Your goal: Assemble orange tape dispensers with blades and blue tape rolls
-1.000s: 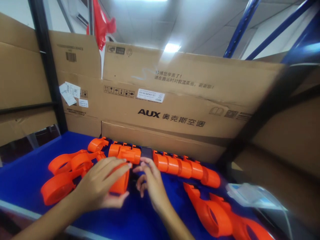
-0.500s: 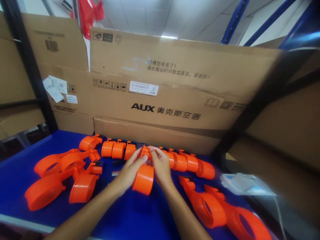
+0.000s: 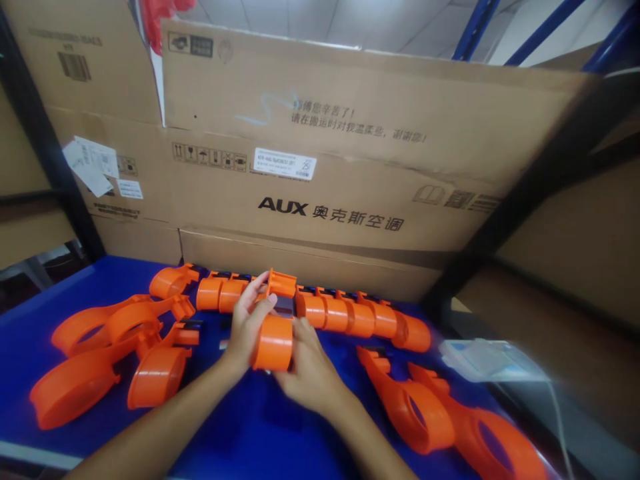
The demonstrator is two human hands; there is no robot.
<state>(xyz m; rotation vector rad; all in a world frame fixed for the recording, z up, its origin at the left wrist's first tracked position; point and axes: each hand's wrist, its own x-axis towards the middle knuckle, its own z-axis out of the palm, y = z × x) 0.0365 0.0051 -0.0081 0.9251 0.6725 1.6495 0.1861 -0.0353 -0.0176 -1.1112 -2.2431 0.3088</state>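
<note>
In front of me my left hand (image 3: 247, 327) is closed on an orange ring-shaped plastic part (image 3: 274, 343), thumb on its near side. The part's ring hangs low, and its ribbed end (image 3: 283, 283) sticks up above the fingers. A dark rectangular piece shows between the ribbed end and the ring; I cannot tell whether it belongs to the part. My right hand (image 3: 313, 367) is curled against the right side of the ring, with its fingers partly hidden behind and below. Behind the hands runs a row of similar orange parts (image 3: 360, 320) with black pieces at their tops.
More orange ring parts (image 3: 75, 387) lie in a loose group at left, and two larger-looking ones (image 3: 425, 420) lie at right on the blue tabletop (image 3: 225, 427). A pale plastic item (image 3: 490, 360) with a cable sits at far right. A cardboard panel (image 3: 225, 200) stands behind.
My right hand has left the upper end of the part and moved down to the ring. The left hand still holds the part, now slightly further left. The camera view has tipped downward.
</note>
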